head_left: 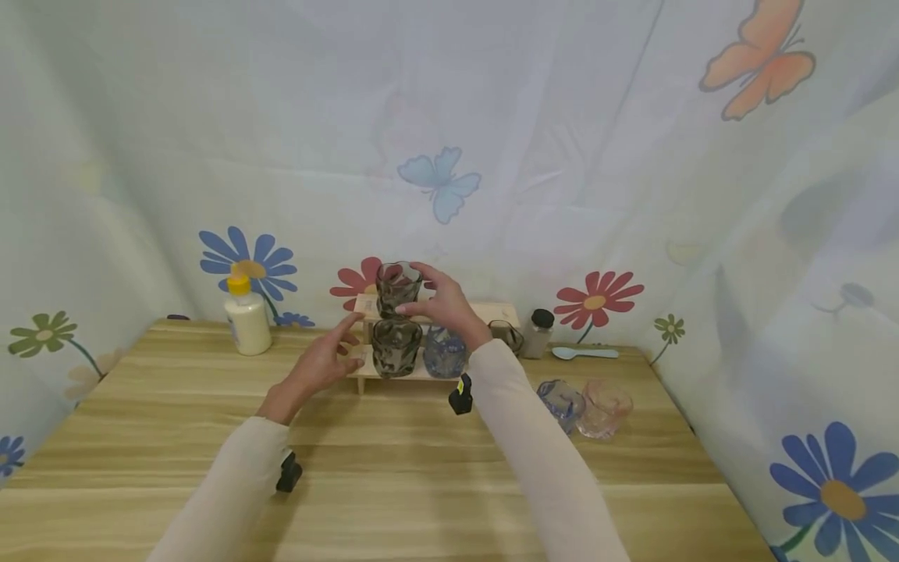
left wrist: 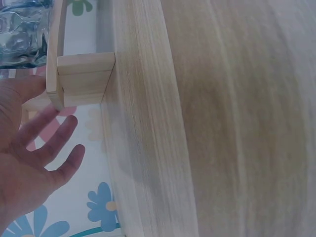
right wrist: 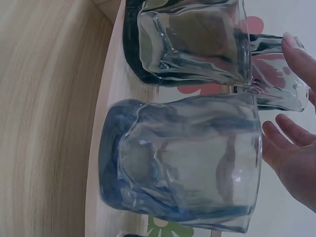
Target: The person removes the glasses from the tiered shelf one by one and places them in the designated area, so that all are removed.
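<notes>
The upper tumbler [head_left: 393, 295] is glossy glass, the rack [left wrist: 86, 83] wood.

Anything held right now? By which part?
The upper smoky-grey glass, apparently gripped around its right side by the right hand. The left hand holds no glass; its thumb touches the left end of the wooden rack.

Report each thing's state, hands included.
Right hand: at upper dark glass, grip unclear
Upper dark glass: upright
Left hand: spread, at stand
Lower dark glass: upright
Shelf blue glass: upright
Rightmost dark glass: partly hidden
Bottle: upright, capped
Jar: upright, lidded
Spoon: lying flat
Tabletop blue glass: unheld
Tabletop pink glass: unheld
</notes>
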Tool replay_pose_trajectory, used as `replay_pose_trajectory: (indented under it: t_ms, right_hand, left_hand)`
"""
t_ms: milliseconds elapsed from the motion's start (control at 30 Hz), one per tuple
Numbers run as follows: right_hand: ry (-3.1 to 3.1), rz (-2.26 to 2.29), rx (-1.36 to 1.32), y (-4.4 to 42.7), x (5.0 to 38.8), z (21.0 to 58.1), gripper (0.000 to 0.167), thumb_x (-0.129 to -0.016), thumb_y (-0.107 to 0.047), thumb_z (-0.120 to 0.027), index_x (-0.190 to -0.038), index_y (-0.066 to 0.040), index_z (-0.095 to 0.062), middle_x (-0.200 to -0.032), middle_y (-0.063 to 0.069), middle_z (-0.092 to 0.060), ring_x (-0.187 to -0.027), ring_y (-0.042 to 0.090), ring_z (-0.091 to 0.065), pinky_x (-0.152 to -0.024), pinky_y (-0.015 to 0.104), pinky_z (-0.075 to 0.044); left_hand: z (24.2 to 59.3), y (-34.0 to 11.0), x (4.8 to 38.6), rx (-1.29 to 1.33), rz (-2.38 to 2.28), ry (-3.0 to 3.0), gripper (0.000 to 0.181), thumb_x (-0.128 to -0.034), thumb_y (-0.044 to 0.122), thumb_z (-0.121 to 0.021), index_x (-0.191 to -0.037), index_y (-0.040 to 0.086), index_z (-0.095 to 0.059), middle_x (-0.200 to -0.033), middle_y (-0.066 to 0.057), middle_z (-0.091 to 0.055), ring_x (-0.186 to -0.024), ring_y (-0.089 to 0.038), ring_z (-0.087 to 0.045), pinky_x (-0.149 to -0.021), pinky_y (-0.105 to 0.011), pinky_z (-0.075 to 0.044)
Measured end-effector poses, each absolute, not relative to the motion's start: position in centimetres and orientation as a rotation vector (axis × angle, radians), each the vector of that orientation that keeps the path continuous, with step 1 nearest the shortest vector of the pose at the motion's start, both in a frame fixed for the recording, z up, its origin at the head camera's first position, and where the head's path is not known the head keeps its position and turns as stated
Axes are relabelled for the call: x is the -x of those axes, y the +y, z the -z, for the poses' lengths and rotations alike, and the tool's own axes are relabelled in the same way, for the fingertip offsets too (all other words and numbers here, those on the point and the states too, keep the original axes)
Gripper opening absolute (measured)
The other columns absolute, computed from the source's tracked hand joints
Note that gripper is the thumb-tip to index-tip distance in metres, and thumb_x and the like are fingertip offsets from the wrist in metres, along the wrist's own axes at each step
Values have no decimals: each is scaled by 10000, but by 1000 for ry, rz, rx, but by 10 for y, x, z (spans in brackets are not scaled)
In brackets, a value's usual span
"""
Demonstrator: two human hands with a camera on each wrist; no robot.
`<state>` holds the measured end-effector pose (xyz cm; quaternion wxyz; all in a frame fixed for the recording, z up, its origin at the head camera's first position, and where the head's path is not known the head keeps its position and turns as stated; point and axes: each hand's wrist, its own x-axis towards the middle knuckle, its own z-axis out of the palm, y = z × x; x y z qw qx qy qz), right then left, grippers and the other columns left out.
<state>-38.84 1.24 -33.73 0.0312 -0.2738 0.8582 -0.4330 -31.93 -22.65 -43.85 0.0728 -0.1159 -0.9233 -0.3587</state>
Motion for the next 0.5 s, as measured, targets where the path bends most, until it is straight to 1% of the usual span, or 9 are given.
replay_pose_trajectory:
  t_ms: [200, 300, 433, 500]
  right_hand:
    - [2660, 1287, 888, 7, 390, 337, 836, -859, -240, -799, -1561, -193, -348, -1632, 67, -318, -1427, 353, -422, -1112, 445, -433]
    - [2658, 1253, 883, 5, 391, 338, 861, -852, -247, -806, -1568, -201, -332, -1635, 65, -310, -1435, 346, -414, -1129, 432, -418]
    - [2647, 1230, 871, 3, 392, 339, 889, -843, -244, -816, -1575, -225, -313, -1640, 60, -300, -1443, 343, -402, -1127, 452, -418]
    - [2644, 1230, 868, 1, 392, 339, 887, -844, -246, -816, -1575, -230, -314, -1628, 69, -320, -1438, 345, -404, -1114, 473, -425]
  left_hand:
    - [438, -227, 319, 364, 1059, -2759, 806, -908, 109, -707, -1573, 192, -259, -1264, -243, -640, -1113, -460, -631, -874, -582, -527]
    - [439, -227, 319, 366, 1059, -2758, 807, -905, 108, -710, -1571, 194, -263, -1262, -246, -641, -1110, -464, -633, -876, -585, -527]
    - [442, -228, 319, 357, 1057, -2759, 809, -902, 109, -716, -1568, 200, -265, -1258, -241, -645, -1110, -462, -637, -881, -587, -527]
    - [443, -229, 320, 357, 1054, -2759, 810, -901, 111, -718, -1567, 201, -266, -1255, -239, -647, -1108, -459, -639, -884, -588, -525]
